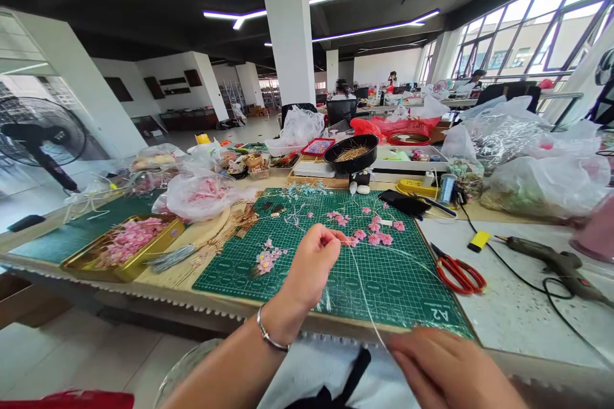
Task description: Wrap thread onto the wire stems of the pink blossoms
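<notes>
Over the middle of the green cutting mat (378,281), my left hand (314,262) is closed in a pinch, with a small pink flower (352,241) at its fingertips. A thin white thread (363,287) runs from there down to my right hand (441,361). The fingers of that hand are closed on the thread, somewhat blurred, near the table's front edge. Loose pink flowers (375,238) lie on the mat just right of my left hand. A flower cluster on a comb (267,259) rests to its left. What exactly is between my left fingertips is partly hidden.
Red-handled scissors (460,273) lie at the mat's right edge. Beyond them are a yellow-ended piece (478,241) and a corded glue gun (551,259). A gold tray (122,249) of pink flowers stands left. A black bowl (352,154) and plastic bags (204,195) sit behind.
</notes>
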{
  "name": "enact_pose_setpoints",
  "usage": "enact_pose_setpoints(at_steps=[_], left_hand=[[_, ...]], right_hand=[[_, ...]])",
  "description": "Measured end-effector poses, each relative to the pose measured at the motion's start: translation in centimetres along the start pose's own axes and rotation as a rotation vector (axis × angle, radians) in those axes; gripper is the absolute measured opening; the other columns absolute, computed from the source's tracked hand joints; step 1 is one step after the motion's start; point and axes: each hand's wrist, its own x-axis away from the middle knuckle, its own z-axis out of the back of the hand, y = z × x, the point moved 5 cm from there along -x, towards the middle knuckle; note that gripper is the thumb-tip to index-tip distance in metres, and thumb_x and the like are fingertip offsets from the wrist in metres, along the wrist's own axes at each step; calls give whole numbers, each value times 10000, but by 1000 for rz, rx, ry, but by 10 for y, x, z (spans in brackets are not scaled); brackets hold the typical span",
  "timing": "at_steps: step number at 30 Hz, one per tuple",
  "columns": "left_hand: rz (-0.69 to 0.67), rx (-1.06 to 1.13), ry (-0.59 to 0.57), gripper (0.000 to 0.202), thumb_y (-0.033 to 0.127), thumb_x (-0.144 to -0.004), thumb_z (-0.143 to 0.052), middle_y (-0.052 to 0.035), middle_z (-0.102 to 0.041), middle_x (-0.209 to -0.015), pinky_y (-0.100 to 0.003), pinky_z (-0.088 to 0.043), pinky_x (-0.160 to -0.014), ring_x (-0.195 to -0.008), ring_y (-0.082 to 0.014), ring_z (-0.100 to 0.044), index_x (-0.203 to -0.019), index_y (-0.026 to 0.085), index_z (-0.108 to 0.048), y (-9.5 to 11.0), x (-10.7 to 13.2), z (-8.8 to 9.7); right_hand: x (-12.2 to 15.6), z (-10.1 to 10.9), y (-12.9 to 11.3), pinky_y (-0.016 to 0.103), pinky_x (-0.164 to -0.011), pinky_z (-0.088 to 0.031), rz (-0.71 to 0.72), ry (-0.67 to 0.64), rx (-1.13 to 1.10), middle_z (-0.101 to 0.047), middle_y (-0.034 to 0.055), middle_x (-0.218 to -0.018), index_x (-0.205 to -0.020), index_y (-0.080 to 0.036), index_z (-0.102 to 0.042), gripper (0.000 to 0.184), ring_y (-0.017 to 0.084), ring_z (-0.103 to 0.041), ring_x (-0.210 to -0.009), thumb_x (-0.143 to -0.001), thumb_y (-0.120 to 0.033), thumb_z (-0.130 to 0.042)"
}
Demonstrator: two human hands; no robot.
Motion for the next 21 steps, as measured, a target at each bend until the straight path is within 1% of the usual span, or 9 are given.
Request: enact_pose_setpoints(at_steps=[3, 5, 6, 8, 9, 11, 13, 15, 21], left_hand=[[125, 189, -43, 86, 137, -701, -496, 2, -581, -826, -190, -209, -477, -480, -6, -297, -698, 143, -411, -1, 3, -10], [129, 207, -89, 91, 145, -710, -515, 0, -589, -838, -189, -208, -475, -476, 0, -297, -703, 138, -425, 4, 7, -19], [114, 196, -105, 85, 148, -717, -522, 0, -590, -842, -188, -215, -477, -483, -1, -303, -708, 134, -439, 7, 9, -23], [88, 164, -121, 71, 151, -730, -528, 0, -585, -838, -187, -232, -483, -502, -7, -316, -716, 130, -462, 11, 13, -29], [78, 150, -126, 70, 155, -736, -532, 0, -582, -838, -187, -237, -485, -510, -9, -319, -718, 129, -469, 12, 15, -31], [73, 138, -134, 82, 161, -743, -540, 0, -578, -853, -187, -246, -491, -520, -10, -321, -716, 129, -470, 12, 17, -32], [76, 134, -145, 92, 154, -745, -542, 4, -568, -867, -188, -252, -498, -527, -9, -315, -713, 129, -460, 10, 19, -31], [76, 135, -178, 85, 141, -751, -537, 10, -556, -864, -187, -262, -513, -539, -12, -319, -721, 131, -457, 8, 20, -30], [21, 143, -283, 86, 133, -783, -537, 2, -558, -861, -190, -342, -607, -661, -44, -427, -738, 138, -463, 7, 23, -33]], right_hand=[[-4, -26, 18, 463, -767, -577, -75, 102, 224, -643, 205, -1099, -1071, -65, -629, 381, 325, -647, -975, -971, -328, -372], [-14, -32, 31, 575, -904, -498, -189, 172, 118, -512, 250, -1305, -1254, -32, -514, 497, 379, -520, -1188, -963, -420, -405], [-21, -34, 37, 562, -951, -474, -262, 181, -47, -483, 233, -1345, -1326, -58, -444, 529, 350, -486, -1236, -959, -438, -424], [-36, -39, 41, 434, -906, -526, -393, 187, -501, -607, 155, -1197, -1370, -134, -371, 504, 239, -590, -1111, -964, -426, -433], [-42, -41, 40, 351, -796, -560, -447, 217, -702, -660, 102, -1038, -1331, -161, -401, 455, 190, -645, -939, -962, -424, -437], [-50, -41, 39, 231, -563, -503, -540, 334, -917, -625, 15, -754, -1152, -181, -527, 323, 127, -581, -628, -939, -417, -475], [-52, -40, 41, 195, -478, -405, -611, 441, -922, -576, -1, -666, -933, -182, -607, 238, 106, -496, -552, -893, -409, -544], [-53, -40, 44, 191, -511, -403, -624, 482, -906, -593, 12, -691, -822, -182, -634, 215, 107, -511, -595, -848, -394, -605], [-46, -48, 54, 190, -489, -382, -618, 461, -1037, -580, -1, -637, -790, -190, -648, 214, 103, -491, -555, -822, -402, -657]])
